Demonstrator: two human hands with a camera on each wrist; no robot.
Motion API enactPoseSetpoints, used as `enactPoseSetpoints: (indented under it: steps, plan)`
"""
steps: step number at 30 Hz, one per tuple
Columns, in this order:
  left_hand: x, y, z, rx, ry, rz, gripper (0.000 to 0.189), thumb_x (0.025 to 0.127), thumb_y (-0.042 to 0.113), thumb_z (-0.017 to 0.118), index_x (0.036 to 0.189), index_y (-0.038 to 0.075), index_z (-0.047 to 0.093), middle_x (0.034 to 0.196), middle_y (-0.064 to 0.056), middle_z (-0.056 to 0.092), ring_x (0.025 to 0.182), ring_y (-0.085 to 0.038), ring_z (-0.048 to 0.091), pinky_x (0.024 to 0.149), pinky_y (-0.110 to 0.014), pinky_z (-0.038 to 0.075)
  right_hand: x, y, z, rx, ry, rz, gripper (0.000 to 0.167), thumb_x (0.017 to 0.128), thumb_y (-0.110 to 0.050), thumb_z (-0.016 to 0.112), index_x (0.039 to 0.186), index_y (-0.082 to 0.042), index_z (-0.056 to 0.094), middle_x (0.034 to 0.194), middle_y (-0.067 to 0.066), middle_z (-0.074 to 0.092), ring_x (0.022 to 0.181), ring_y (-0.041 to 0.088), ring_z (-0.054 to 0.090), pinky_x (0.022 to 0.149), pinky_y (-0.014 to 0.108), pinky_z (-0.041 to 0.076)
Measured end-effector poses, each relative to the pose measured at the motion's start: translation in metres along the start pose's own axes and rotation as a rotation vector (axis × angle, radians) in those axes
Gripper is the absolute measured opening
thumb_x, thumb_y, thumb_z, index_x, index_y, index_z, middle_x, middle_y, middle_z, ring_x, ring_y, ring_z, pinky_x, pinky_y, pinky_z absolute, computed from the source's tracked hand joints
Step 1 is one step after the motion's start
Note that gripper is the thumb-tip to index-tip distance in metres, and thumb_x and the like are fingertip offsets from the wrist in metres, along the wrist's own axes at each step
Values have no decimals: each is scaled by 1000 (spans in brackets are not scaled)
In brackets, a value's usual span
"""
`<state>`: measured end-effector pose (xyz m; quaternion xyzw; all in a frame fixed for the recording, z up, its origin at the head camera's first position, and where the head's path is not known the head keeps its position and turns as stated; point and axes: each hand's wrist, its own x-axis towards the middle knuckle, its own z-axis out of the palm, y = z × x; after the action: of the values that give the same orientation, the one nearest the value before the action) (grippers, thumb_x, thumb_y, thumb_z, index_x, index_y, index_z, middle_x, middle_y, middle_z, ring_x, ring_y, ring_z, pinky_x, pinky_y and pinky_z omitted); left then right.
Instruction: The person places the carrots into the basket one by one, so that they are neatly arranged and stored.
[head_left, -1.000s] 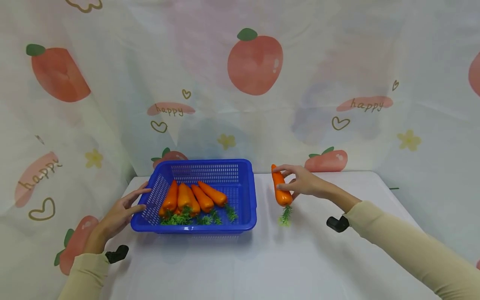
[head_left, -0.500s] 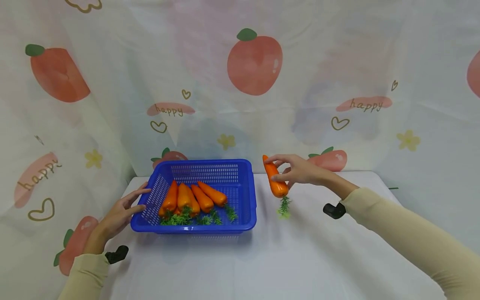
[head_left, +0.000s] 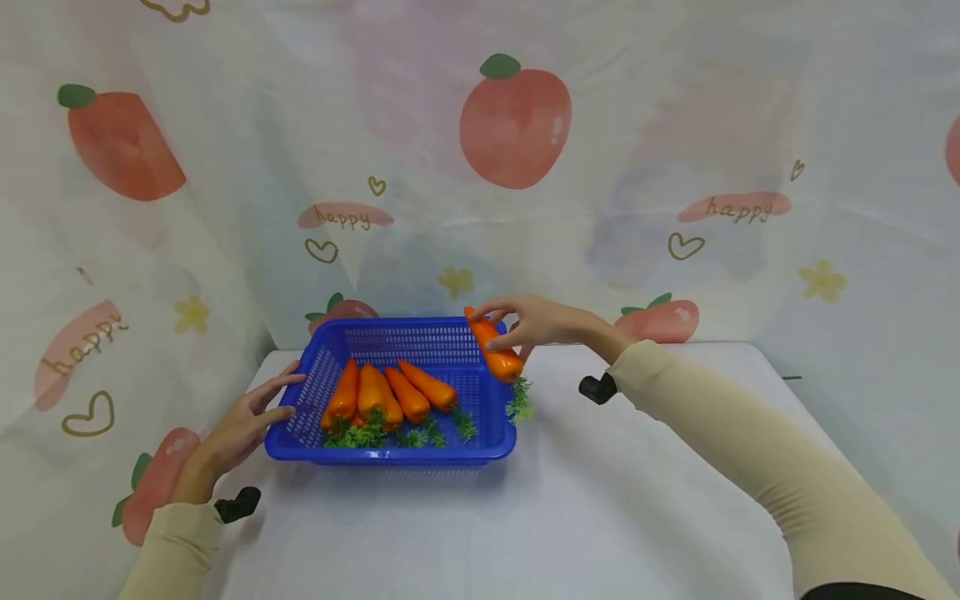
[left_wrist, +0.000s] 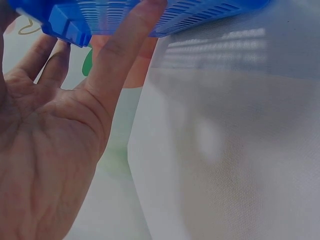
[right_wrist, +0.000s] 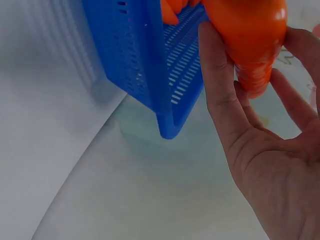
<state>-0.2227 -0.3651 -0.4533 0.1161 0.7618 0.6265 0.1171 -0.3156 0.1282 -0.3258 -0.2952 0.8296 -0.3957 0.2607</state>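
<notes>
My right hand (head_left: 543,321) pinches an orange carrot (head_left: 492,346) with a green leafy top, between thumb and fingers. The carrot is tilted, tip up and leaves hanging down, over the right rim of a blue perforated plastic basket (head_left: 390,455). In the right wrist view, the carrot (right_wrist: 247,30) is next to the basket wall (right_wrist: 150,60). At the basket's left side, my left hand (head_left: 238,425) touches the rim with spread, fairly straight fingers. The left wrist view has its thumb (left_wrist: 117,55) against the basket's side. Several carrots (head_left: 411,393) lie inside, leaves toward the front.
A white-covered table (head_left: 480,533) stretches in front of the basket and to its right. Behind and at the sides hangs a pale cloth (head_left: 600,108) printed with fruit, hearts and flowers, close to the basket's back rim.
My right hand has lifted the carrot and carried it left, from beside the basket to over its right rim. The left hand stays at the basket's left side.
</notes>
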Motion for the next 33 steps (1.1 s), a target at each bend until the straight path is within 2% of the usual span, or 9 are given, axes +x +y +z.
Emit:
enactPoseSetpoints:
  steps: [7, 12, 17, 25, 33]
  plan:
    - [1, 1, 0, -11, -1, -4, 58, 106, 14, 56, 159, 10, 35, 174, 0, 1, 151, -51, 8, 92, -34, 58, 40, -11, 15, -21, -50, 3, 60, 96, -27, 75, 151, -20, 53, 148, 17, 48, 108, 25, 68, 76, 44, 63]
    - [1, 1, -1, -10, 0, -8, 58, 106, 14, 56, 159, 10, 35, 174, 0, 1, 152, -51, 6, 93, -35, 58, 67, -16, 29, -18, -78, 16, 55, 95, -26, 75, 147, -25, 56, 147, 17, 49, 106, 25, 69, 76, 44, 63]
    - [1, 0, -2, -2, -4, -8, 58, 106, 14, 57, 159, 11, 36, 174, 0, 0, 152, -51, 5, 93, -36, 58, 92, -20, 41, -22, -106, 25, 55, 96, -25, 74, 148, -23, 56, 149, 18, 48, 107, 25, 69, 76, 43, 63]
    - [3, 1, -2, 14, -6, -2, 58, 106, 15, 56, 159, 11, 35, 174, 2, 1, 153, -51, 6, 94, -37, 57, 123, -17, 61, 20, -151, 39, 56, 96, -23, 74, 148, -18, 56, 144, 19, 54, 112, 26, 67, 78, 45, 63]
    - [2, -1, -4, -17, -10, -4, 57, 106, 12, 55, 159, 10, 35, 174, 3, 1, 153, -50, 6, 93, -35, 58, 146, -9, 81, 112, -198, 108, 59, 97, -20, 73, 151, -14, 53, 151, 20, 49, 124, 32, 61, 80, 45, 62]
